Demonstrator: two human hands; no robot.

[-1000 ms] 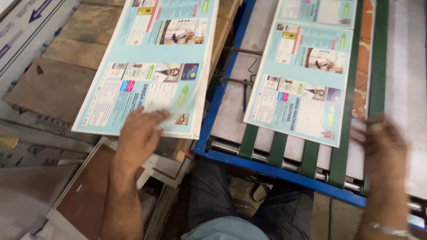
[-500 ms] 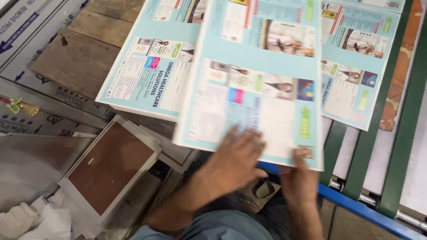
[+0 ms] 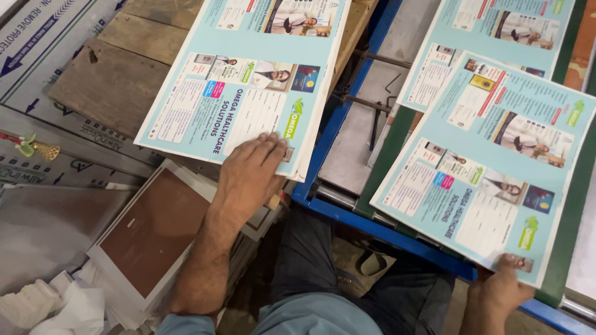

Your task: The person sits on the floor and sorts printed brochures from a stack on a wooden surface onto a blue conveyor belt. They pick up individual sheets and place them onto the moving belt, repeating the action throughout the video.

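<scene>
My left hand (image 3: 248,177) lies flat, palm down, on the near edge of a stack of light-blue printed sheets (image 3: 248,80) that rests on a wooden pallet (image 3: 105,80). At the lower right, my right hand (image 3: 496,291) pinches the near corner of a separate printed sheet (image 3: 490,161). That sheet lies askew over the green belts (image 3: 388,161) of a blue-framed conveyor (image 3: 385,226). Another printed sheet (image 3: 496,31) lies farther back on the belts, partly under the one I hold.
Brown boards with white borders (image 3: 155,229) are stacked below the pallet at my left. Crumpled white paper (image 3: 56,307) lies at the bottom left. Grey film-covered panels (image 3: 37,43) lean at the far left. My legs are between the stack and the conveyor.
The sheet both hands carried now lies on the left stack. My left hand stays pressed on it, while my right hand has swung right and taken hold of another sheet on the conveyor.
</scene>
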